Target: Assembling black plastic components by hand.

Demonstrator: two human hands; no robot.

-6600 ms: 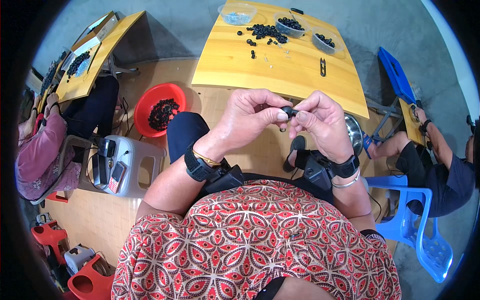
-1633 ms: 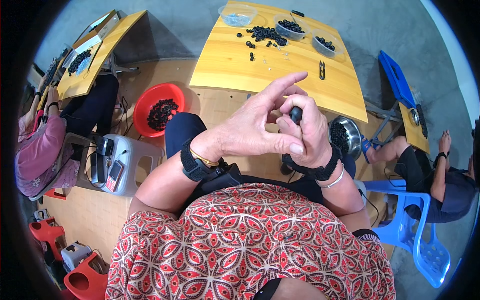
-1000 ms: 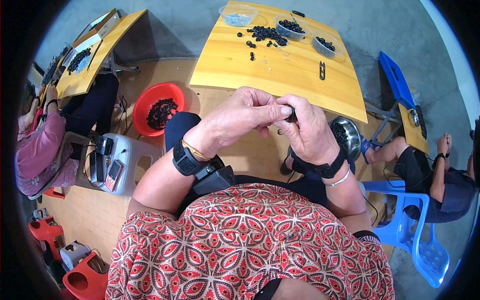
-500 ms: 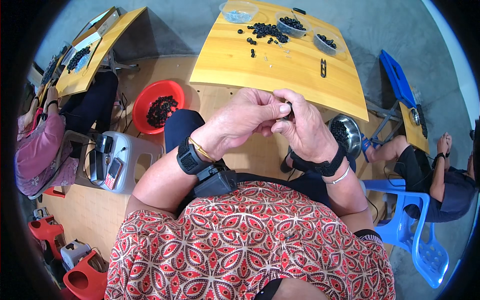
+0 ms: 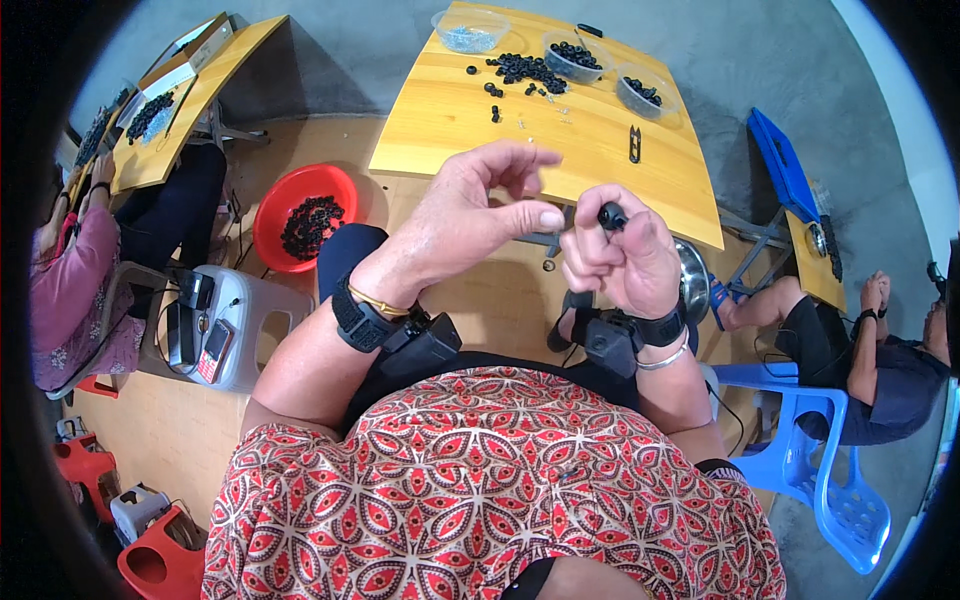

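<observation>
My right hand pinches a small round black plastic part between thumb and forefinger, its other fingers curled in. To the left of it, my left hand is raised with thumb and fingers apart and nothing visible between them. Both hands are above my lap, just short of the yellow table's near edge. On the tabletop lies a loose pile of small black parts, with a few tiny clear pieces beside it.
Clear tubs of black parts and one tub of clear pieces stand at the table's far side. Thread snips lie at right. A red basin and a metal bowl hold black parts. Other people sit at both sides.
My hands have come apart. The left has let go and opened, moving left; the right has shifted right and turned, keeping the black part in its pinch.
</observation>
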